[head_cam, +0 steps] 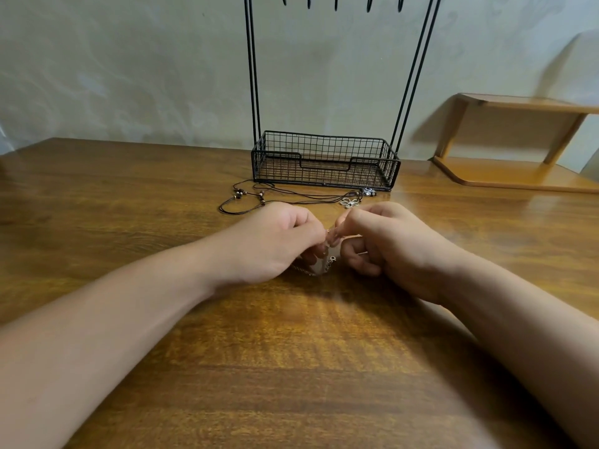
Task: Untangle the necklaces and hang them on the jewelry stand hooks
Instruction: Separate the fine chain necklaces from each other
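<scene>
Nearest, two bare forearms reach in over the brown wood-grain surface [291, 367] and meet near its middle. The left hand [275, 244] has its fingers curled inward, pinching a thin silver chain necklace [312, 270]; a short run of its links and what looks like a small clasp trail out beneath the hand and touch the surface. The right hand [385, 244] faces it, knuckles up, fingertips pinched on the same chain at the spot where the two hands nearly meet. How the strand runs between the fingers is too blurred to tell, so whether a knot remains there I cannot say. Just beyond the hands lies a dark brown cord necklace with small beads [246, 197], in loose overlapping loops on the surface, and near its right end a silver flower-shaped pendant [350, 202]; nobody is touching either. Behind that, close by, stands the black wire jewelry stand with a mesh basket base [324, 163], its basket apparently bare, its thin uprights rising out of view. The black hooks [335, 1] show only as tips at the top edge, and nothing hangs from the ones visible. Judgement: early going. One chain is being worked free in hand, the cord piece waits, and no hanging is done. To the far right sits a light wooden shelf [518, 140] against the pale wall.
</scene>
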